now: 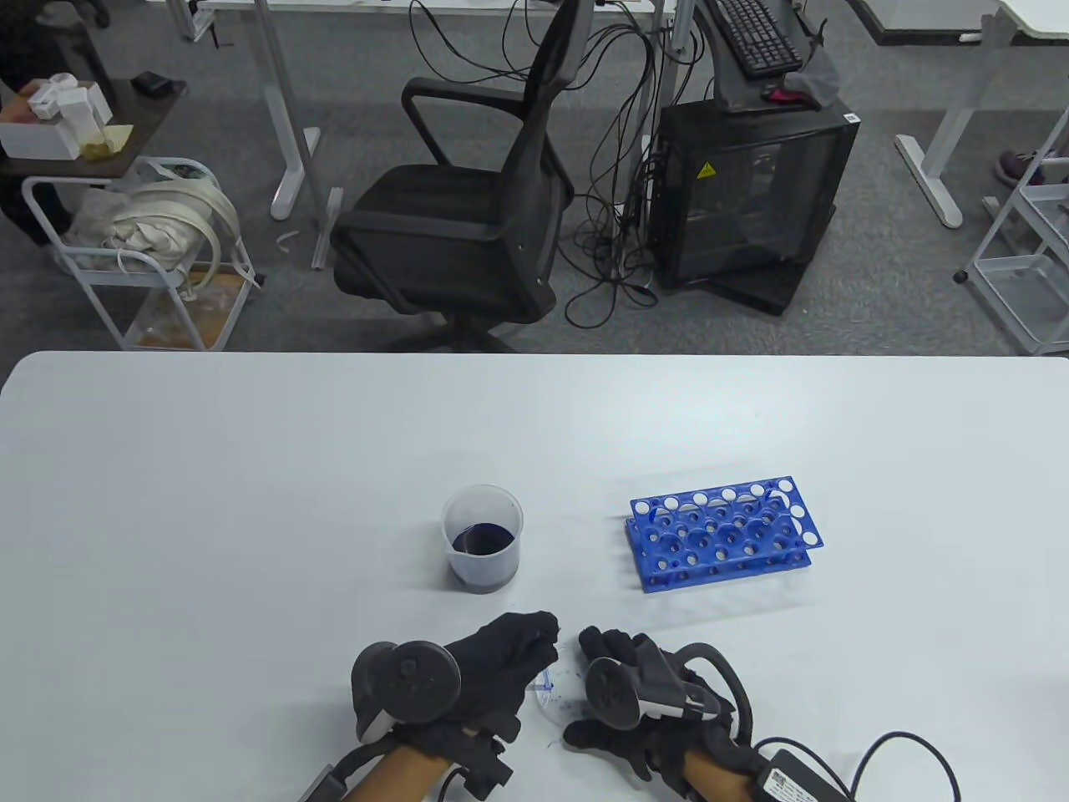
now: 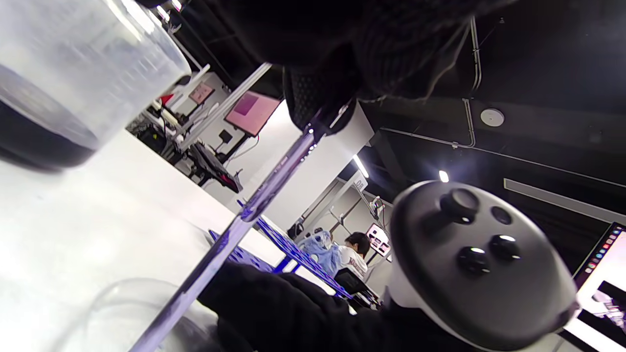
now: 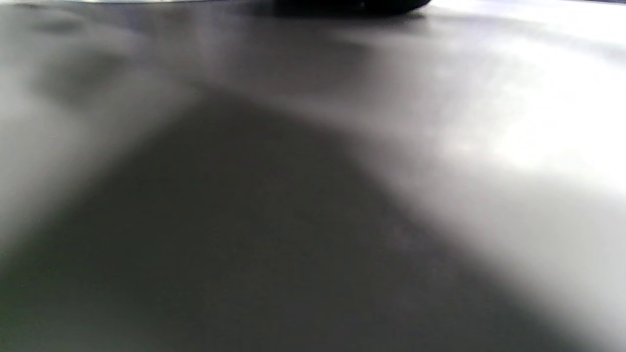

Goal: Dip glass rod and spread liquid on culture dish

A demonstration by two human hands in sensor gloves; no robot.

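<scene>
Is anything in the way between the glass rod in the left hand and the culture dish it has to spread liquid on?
Nothing visible. The left hand pinches the glass rod, which slants down to the culture dish lying between both hands. The right hand sits at the dish's right edge, not across the rod's path. The beaker stands farther back.

We see left hand [image 1: 493, 668]: black knit glove, loose weave, frayed thread at edge in left wrist view. Tracker [image 1: 407, 681] on its back: dark grey round head, white-edged ring beneath. Black strap and buckle at wrist. We see right hand [image 1: 622, 710]: same black glove. Its tracker [image 2: 481, 264]: grey face, small thumbstick, round black buttons, white rim, black loop arching behind. Black cable [image 1: 910, 752] runs from small black box with white label at right wrist.
</scene>
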